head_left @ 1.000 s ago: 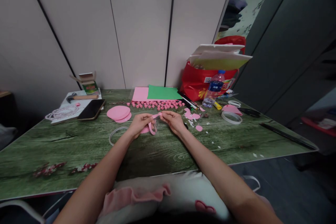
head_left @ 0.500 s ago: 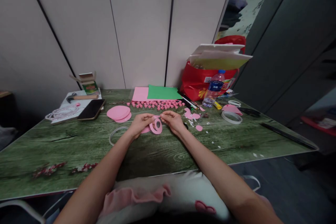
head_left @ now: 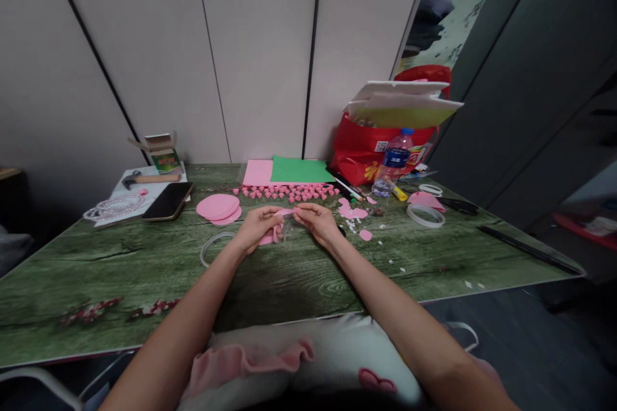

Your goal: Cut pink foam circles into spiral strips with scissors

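The pink paper strip was stretched between the two hands, just above the front middle of the table, with a curled part hanging below the left hand.

The table was backed by pale wall panels. At its right rear, a red bag was filled with white boards, and a bottle with a blue cap was stood upright before it. A green sheet was laid partly over a pink sheet near the wall.

The strip was grasped by the left hand's fingertips at one end and pinched between the thumb and fingers of the right hand at the other.

At the left, a phone and a hammer were rested on white paper, with an opened small box just behind. Pink paper circles were overlapped beside the left hand. A tape roll was placed on the right, near a pair of scissors.

Smallest of all, pink pieces were lined up before the sheets, and white scraps were scattered beyond the right hand.
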Available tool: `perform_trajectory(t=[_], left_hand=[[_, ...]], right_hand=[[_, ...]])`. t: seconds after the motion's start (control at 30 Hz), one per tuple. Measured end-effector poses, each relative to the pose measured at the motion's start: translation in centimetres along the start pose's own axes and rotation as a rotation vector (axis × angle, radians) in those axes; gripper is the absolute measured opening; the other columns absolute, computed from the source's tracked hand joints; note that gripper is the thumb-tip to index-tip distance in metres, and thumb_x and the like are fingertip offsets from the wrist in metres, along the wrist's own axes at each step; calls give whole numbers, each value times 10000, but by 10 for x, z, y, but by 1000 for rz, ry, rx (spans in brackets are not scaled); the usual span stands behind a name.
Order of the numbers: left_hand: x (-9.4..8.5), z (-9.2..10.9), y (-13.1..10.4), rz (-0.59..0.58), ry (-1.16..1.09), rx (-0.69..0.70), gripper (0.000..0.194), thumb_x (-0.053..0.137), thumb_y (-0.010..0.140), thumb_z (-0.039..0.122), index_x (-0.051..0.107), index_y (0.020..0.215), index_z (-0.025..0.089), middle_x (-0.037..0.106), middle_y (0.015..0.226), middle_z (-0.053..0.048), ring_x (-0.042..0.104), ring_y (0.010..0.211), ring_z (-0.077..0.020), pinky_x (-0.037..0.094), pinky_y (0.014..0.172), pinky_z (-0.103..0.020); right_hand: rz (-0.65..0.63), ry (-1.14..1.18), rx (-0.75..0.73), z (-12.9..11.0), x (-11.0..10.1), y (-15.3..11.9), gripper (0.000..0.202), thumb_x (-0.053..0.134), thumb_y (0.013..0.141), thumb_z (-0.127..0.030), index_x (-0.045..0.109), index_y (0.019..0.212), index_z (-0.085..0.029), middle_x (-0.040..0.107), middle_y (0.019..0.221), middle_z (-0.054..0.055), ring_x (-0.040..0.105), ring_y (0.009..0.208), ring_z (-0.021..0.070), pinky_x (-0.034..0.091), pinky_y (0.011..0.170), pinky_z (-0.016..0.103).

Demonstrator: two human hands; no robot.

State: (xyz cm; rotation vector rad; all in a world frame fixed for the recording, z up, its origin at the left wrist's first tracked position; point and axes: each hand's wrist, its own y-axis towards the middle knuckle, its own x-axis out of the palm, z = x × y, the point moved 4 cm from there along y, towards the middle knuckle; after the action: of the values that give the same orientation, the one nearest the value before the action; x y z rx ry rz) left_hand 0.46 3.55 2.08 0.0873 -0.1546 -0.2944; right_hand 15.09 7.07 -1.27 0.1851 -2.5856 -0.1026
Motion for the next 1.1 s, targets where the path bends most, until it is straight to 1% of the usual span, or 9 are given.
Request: perform_trajectory(t=[0.13, 0.27, 0.37, 0.47, 0.57, 0.67, 0.77, 0.93, 1.1], left_hand=[[2, -1, -1, -25, 15, -36, 396, 706, 590, 254, 581, 937, 107, 605, 686, -23, 534, 498, -90, 436, 488, -228], [1, 0, -1, -53, 27, -11, 388, 682, 622, 256, 578, 963, 102, 601, 688, -28, 555, 529, -101, 446, 522, -236], [1, 0, -1, -55, 12, -1, 381, 665, 643, 262, 568, 973, 100, 594, 670, -16, 546, 512, -95, 446, 523, -236], [0, 1, 0, -7, -15, -14, 388, 677, 627, 256, 564, 964, 99, 597, 668, -13, 534, 499, -81, 445, 529, -227], [1, 1, 0, -3, -32, -2, 430, 691, 607, 231, 546, 992, 105, 599, 671, -14, 533, 506, -86, 439, 508, -223], [1, 1, -1, -14, -39, -3, 481, 705, 582, 210, 526, 1019, 120, 607, 696, -24, 540, 512, -96, 426, 480, -218], [0, 0, -1, -22, -40, -9, 473, 695, 594, 213, 521, 1024, 118, 609, 683, -23, 558, 533, -106, 445, 522, -240], [1, 2, -1, -36, 0, 16, 430, 665, 640, 257, 535, 1022, 107, 604, 620, -11, 571, 528, -115, 460, 573, -264], [-1, 0, -1, 24, -16, -26, 473, 713, 592, 227, 550, 1022, 116, 638, 762, -53, 597, 641, -125, 463, 598, -239]], right_hand=[[10, -19, -6, -1, 0, -1, 267, 787, 450, -225, 636, 662, -162, 637, 591, -22, 582, 537, 88, 489, 646, 252], [3, -24, -23, -1, 1, -2, 257, 785, 454, -230, 636, 653, -164, 632, 579, -26, 570, 524, 81, 477, 609, 231], [1, -11, -25, 0, 2, -2, 251, 783, 456, -225, 650, 659, -160, 639, 592, -23, 571, 529, 80, 475, 626, 232], [-6, 21, -20, 0, 3, -1, 240, 776, 472, -230, 662, 669, -155, 651, 626, -16, 588, 561, 84, 476, 681, 242], [-19, 25, -16, -1, 3, -1, 243, 769, 487, -235, 668, 692, -153, 661, 659, -2, 601, 593, 94, 476, 723, 259], [-10, 4, -14, -2, 3, -1, 254, 773, 477, -230, 664, 694, -153, 659, 644, 1, 603, 588, 103, 484, 705, 267], [5, -1, -14, -3, 3, -2, 264, 779, 463, -234, 653, 684, -160, 648, 615, -11, 599, 573, 102, 491, 667, 258], [-18, -37, -37, -3, 3, -3, 260, 781, 454, -261, 639, 654, -174, 642, 615, -21, 572, 546, 91, 488, 626, 250], [2, -30, -48, -2, 0, -1, 276, 783, 449, -270, 656, 671, -168, 650, 623, -12, 572, 551, 92, 484, 651, 258]])
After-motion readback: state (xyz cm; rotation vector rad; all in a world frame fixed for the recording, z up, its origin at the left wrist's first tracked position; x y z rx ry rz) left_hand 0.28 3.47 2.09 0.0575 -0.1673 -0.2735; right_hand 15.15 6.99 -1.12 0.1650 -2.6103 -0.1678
